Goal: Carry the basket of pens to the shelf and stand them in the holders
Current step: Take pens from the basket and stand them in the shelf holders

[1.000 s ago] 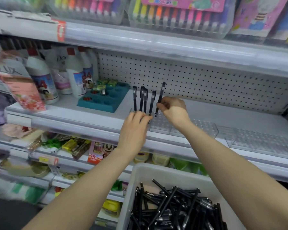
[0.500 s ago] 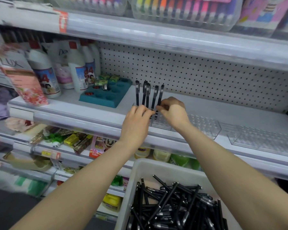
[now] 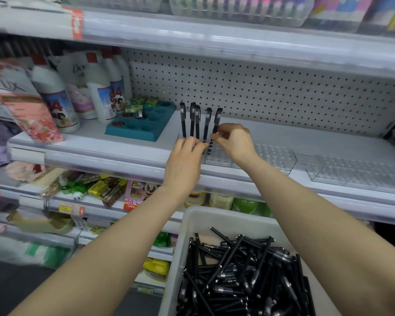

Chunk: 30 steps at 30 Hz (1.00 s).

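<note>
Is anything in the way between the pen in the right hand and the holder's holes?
Nothing visible. The right hand pinches the pen at the clear holder; four other pens stand to its left, apart from it.

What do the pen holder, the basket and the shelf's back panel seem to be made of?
Pen holder: clear, glossy plastic, probably acrylic; the shelf shows through it. Basket: white opaque plastic, smooth moulded rim. Back panel: white perforated sheet, likely painted metal, though the material is uncertain.
</note>
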Tool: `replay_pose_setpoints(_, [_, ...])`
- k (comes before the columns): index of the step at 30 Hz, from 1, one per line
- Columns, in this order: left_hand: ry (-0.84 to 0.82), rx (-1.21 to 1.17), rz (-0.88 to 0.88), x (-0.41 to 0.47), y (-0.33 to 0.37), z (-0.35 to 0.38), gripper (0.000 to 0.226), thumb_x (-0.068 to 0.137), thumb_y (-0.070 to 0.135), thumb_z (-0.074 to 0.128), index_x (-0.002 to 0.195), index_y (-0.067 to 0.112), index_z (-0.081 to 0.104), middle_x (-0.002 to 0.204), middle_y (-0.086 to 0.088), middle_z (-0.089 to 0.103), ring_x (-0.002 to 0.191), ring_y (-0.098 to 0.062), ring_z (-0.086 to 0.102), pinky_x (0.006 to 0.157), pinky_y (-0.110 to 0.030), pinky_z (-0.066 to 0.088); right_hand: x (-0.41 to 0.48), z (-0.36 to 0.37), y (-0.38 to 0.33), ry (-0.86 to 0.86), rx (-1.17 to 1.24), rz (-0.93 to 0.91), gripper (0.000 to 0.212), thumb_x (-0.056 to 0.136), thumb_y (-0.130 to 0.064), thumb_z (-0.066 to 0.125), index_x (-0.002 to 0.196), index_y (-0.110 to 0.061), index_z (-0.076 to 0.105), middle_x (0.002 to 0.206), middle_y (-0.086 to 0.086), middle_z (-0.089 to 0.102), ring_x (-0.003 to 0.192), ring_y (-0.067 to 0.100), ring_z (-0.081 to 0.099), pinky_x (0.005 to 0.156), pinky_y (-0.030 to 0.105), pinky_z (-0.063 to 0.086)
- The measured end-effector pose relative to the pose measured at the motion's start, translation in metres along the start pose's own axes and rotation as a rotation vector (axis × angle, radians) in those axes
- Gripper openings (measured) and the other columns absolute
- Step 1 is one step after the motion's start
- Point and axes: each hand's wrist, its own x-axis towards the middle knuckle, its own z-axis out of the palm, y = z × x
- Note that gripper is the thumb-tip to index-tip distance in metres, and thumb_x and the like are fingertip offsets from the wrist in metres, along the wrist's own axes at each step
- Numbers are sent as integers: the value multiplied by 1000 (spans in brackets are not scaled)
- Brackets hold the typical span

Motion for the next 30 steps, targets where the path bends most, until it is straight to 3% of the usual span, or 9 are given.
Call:
replay_pose_setpoints(3, [-40,-22,7,0,-1,-3,60,77,-7,69,133,13,58,122,-6,55,115,-26,46,91,-37,49,-22,-8,8,96,-8,-55,28,91,-20,65,118,-15,66,92,0,66,84,15,60,82,27,51])
replay_pose_setpoints(7, [-3,-73,1,-13,13,-8,53,82,-7,63,132,9,57,132,-11,52,125,-29,43,100,-40,44,-64,-24,26,193,-12,-140,21,93,-15,60,112,-16,68,94,-2,67,81,9,58,77,22,48])
replay_pose_setpoints(10, [-27,-183,50,-37,39,-7,32,88,3,61,118,13,63,119,-6,58,114,-24,51,91,-36,45,-94,-31,43,208,-49,-195,14,92,-13,62,101,-16,72,93,-3,71,77,11,57,76,26,49])
replay_pose_setpoints(13, [-284,-210,93,-67,68,5,13,92,22,58,103,21,65,102,-1,66,96,-26,62,77,-39,51,-122,-35,61,166,-69,-194,12,89,-11,64,94,-17,72,91,-5,71,78,14,59,76,28,48])
replay_pose_setpoints(17, [-752,14,10,-98,99,24,27,93,42,58,104,19,66,105,-9,69,98,-32,64,76,-35,50,-156,-33,86,32,-112,-186,13,86,-10,65,94,-17,73,93,-3,72,85,17,64,78,28,48])
replay_pose_setpoints(20, [-877,180,-14,-112,112,31,36,93,43,62,110,11,65,109,-12,67,101,-32,64,76,-36,49,-175,-32,103,-112,-162,-162,13,86,-13,65,95,-18,74,95,-2,72,88,17,64,75,22,40])
replay_pose_setpoints(25, [-826,104,-259,-120,114,32,23,94,36,60,98,14,66,102,-8,67,97,-29,64,78,-36,51,-192,-31,120,-254,-193,-156,14,86,-12,64,94,-19,73,92,-3,67,89,18,60,83,30,47])
replay_pose_setpoints(27, [-714,-91,-424,-111,107,25,20,92,38,63,82,20,62,87,-1,66,88,-23,63,72,-31,48,-191,-33,121,-217,-137,-121,13,87,-14,64,94,-20,73,92,-6,70,85,13,60,82,29,48])
replay_pose_setpoints(30, [-469,-365,-596,-90,96,4,19,90,34,67,75,25,60,76,5,65,75,-15,62,69,-28,47,-187,-37,115,-246,-51,-39,12,93,-30,60,96,-26,71,92,-11,71,84,10,60,79,27,46])
